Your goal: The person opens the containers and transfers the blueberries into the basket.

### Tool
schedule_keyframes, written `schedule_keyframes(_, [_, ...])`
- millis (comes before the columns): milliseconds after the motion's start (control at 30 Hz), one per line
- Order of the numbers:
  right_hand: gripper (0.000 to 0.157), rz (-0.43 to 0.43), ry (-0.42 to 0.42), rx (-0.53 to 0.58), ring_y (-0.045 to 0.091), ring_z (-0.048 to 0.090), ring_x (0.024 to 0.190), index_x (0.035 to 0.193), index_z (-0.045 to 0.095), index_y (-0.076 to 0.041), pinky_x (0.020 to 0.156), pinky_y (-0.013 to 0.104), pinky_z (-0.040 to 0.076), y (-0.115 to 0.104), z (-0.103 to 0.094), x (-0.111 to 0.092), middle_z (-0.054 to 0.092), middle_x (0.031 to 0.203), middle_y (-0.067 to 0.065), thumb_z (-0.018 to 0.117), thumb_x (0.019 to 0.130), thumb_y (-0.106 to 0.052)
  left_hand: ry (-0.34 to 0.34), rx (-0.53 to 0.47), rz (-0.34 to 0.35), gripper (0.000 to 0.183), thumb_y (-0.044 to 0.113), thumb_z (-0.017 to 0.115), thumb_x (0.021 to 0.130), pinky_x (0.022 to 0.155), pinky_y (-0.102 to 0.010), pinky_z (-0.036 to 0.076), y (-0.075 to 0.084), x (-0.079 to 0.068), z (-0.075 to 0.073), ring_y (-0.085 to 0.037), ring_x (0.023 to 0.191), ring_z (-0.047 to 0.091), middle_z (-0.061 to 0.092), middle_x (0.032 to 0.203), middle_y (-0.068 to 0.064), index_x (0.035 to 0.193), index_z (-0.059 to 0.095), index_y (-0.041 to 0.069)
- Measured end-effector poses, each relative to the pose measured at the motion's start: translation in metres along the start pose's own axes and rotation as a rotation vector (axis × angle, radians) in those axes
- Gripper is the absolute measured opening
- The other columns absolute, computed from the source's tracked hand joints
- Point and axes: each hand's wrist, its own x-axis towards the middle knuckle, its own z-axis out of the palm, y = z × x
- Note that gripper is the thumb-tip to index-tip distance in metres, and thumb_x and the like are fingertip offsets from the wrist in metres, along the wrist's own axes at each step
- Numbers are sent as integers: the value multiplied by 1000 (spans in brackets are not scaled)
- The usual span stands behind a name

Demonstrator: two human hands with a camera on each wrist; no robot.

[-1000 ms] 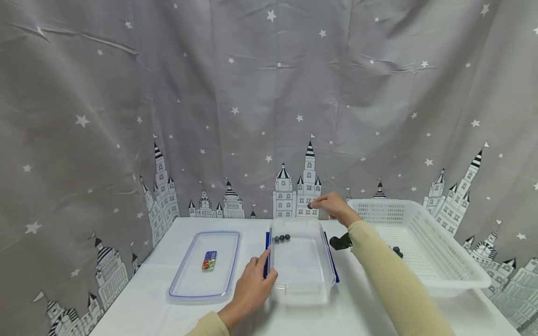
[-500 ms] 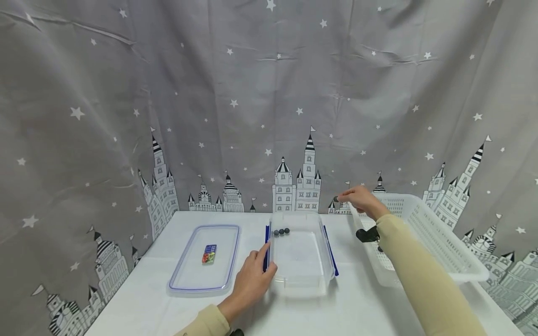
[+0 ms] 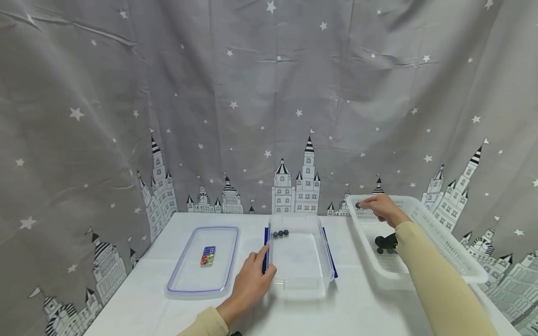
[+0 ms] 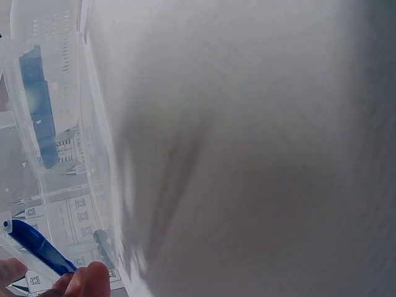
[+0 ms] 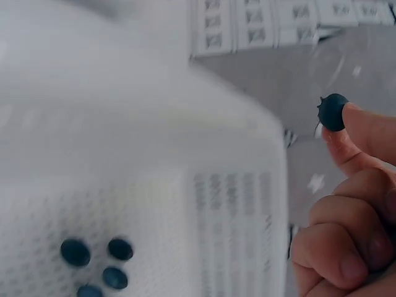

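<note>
My right hand [image 3: 384,208] pinches a dark blueberry [image 5: 332,112] between thumb and index finger, the other fingers curled in. It is over the far left part of a white perforated basket [image 3: 470,276]. Several more blueberries [image 5: 115,278] lie on the basket floor, partly hidden by the right wrist gear in the head view. My left hand [image 3: 252,278] rests against the left side of a clear plastic container [image 3: 300,259], fingertips touching its hanging blue latch [image 4: 40,247]. Inside the container, three blueberries [image 3: 280,234] sit in a row along the far left.
A clear lid [image 3: 195,280] with a blue seal and a small colourful label lies left of the container. Another blue latch [image 3: 330,252] hangs on the container's right side. A grey curtain [image 3: 235,70] with stars and castles stands behind the white table [image 3: 145,284].
My right hand has moved rightward from beyond the container to over the basket, with the blueberry still pinched. The left hand stays at the container's side.
</note>
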Motion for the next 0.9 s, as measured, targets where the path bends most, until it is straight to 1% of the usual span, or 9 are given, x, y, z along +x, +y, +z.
schedule_keyframes(100, [52, 15, 12, 15, 6, 21, 44, 138, 50, 14, 47, 25, 28, 15, -5, 0, 28, 46, -11, 58, 99, -18, -5, 5, -7, 62, 35, 56, 93, 65, -30, 40, -1, 0, 1, -13, 80, 47, 57, 108, -6, 152, 46, 21])
schedule_keyframes(200, [51, 36, 32, 22, 5, 21, 44, 137, 52, 15, 47, 24, 28, 30, -8, 2, 28, 46, -12, 60, 98, -18, -5, 4, 2, 62, 35, 56, 93, 65, -30, 40, -2, 0, 2, -13, 80, 47, 57, 107, -6, 152, 46, 20])
schedule_keyframes(400, [53, 97, 43, 1, 5, 24, 47, 135, 52, 15, 49, 25, 31, 55, -6, -3, 30, 49, -12, 62, 96, -18, -12, -1, 1, 62, 34, 58, 92, 63, -30, 40, -4, -5, 2, -13, 80, 47, 57, 107, -6, 152, 46, 20])
schedule_keyframes(567, [51, 150, 61, -45, 7, 26, 47, 132, 54, 16, 49, 26, 32, 66, -8, -9, 30, 50, -9, 64, 93, -16, -16, 1, 4, 61, 34, 57, 94, 64, -30, 40, -1, 0, 2, -13, 80, 47, 57, 108, -6, 152, 46, 21])
schedule_keyframes(633, [51, 174, 66, -50, 8, 28, 47, 131, 54, 15, 49, 26, 32, 69, -10, -10, 36, 55, -9, 65, 92, -15, -11, -1, 9, 61, 35, 56, 94, 65, -31, 40, -1, 1, 1, -14, 80, 47, 58, 109, -6, 152, 46, 21])
schedule_keyframes(667, [51, 192, 69, -49, 8, 29, 47, 130, 56, 15, 50, 26, 33, 71, -10, -9, 36, 56, -8, 66, 91, -15, -8, -2, 12, 61, 35, 56, 94, 65, -31, 40, -1, 1, 0, -14, 81, 47, 58, 109, -6, 152, 46, 21])
schedule_keyframes(767, [46, 246, 68, -45, 9, 31, 49, 122, 61, 14, 51, 26, 33, 76, -10, -8, 37, 57, -7, 68, 88, -16, -1, -3, 26, 61, 35, 56, 94, 65, -31, 40, -1, 1, -2, -14, 81, 47, 58, 109, -7, 152, 46, 21])
schedule_keyframes(833, [36, 286, 60, -48, 9, 31, 49, 110, 66, 12, 51, 26, 33, 81, -10, -8, 33, 55, -7, 68, 88, -16, 2, -3, 33, 61, 35, 56, 93, 64, -31, 40, -2, 1, -2, -14, 81, 47, 58, 108, -7, 152, 46, 21])
schedule_keyframes(900, [24, 312, 54, -57, 9, 30, 48, 97, 69, 6, 51, 25, 33, 85, -9, -8, 30, 53, -7, 69, 87, -16, 1, -2, 38, 61, 35, 56, 93, 64, -31, 40, -2, 1, -1, -14, 81, 47, 58, 108, -7, 152, 46, 20])
